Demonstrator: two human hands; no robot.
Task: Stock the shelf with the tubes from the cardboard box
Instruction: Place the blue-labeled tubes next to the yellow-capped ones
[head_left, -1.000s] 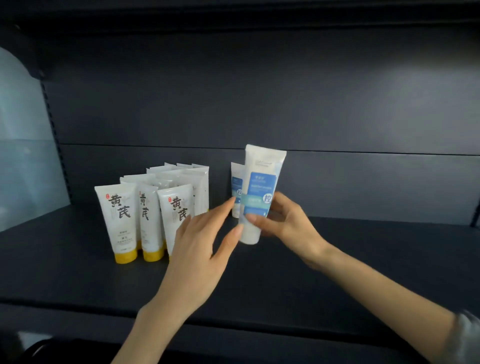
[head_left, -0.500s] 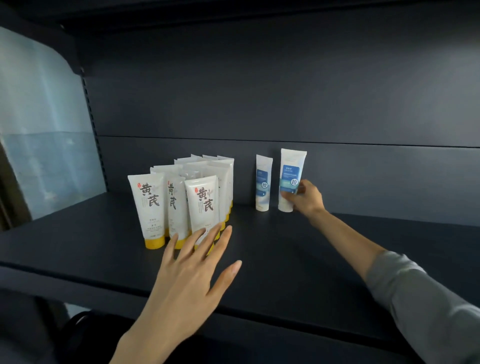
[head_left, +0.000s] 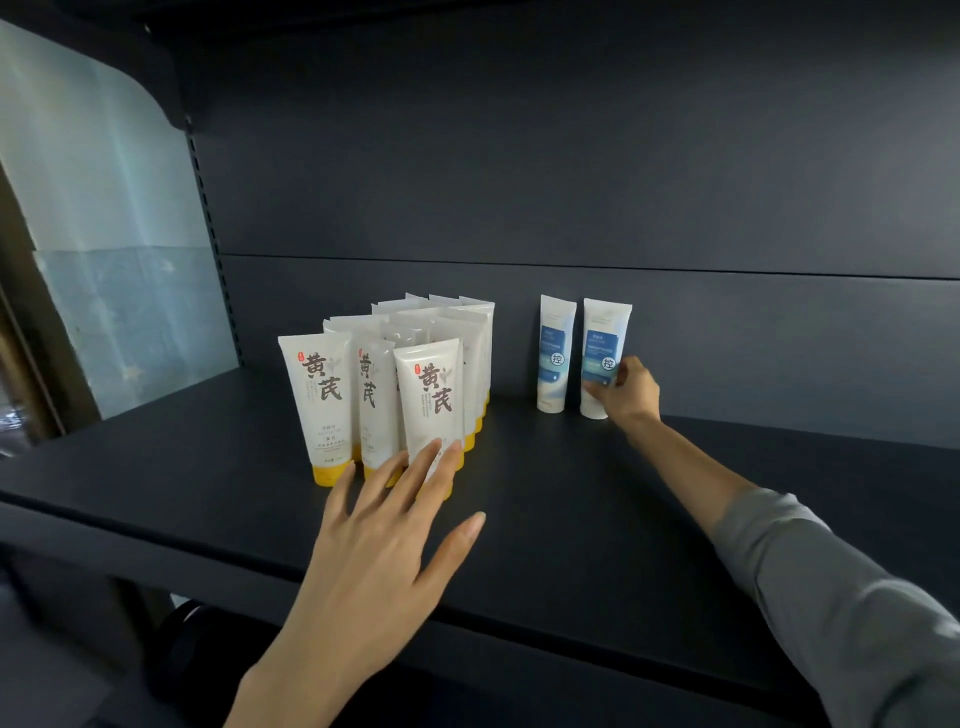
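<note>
Two white tubes with blue labels stand cap-down at the back of the dark shelf (head_left: 571, 519). My right hand (head_left: 626, 392) reaches in and holds the right blue-label tube (head_left: 602, 343) low on its body, fingers curled round it. The left blue-label tube (head_left: 555, 353) stands free beside it. My left hand (head_left: 389, 530) hovers over the shelf's front with fingers spread and straight, its fingertips in front of the nearest yellow-capped tube (head_left: 431, 400). It holds nothing. The cardboard box is out of view.
Several white tubes with yellow caps (head_left: 322, 400) stand packed in rows left of the blue-label pair. A dark back panel (head_left: 571, 182) closes the shelf behind. A pale translucent side panel (head_left: 104, 234) stands at the left. Bare shelf stretches to the right of my right arm.
My right hand carried the blue-label tube from mid-air to the back of the shelf and stood it beside the other one. My left hand let go of it and dropped toward the shelf front.
</note>
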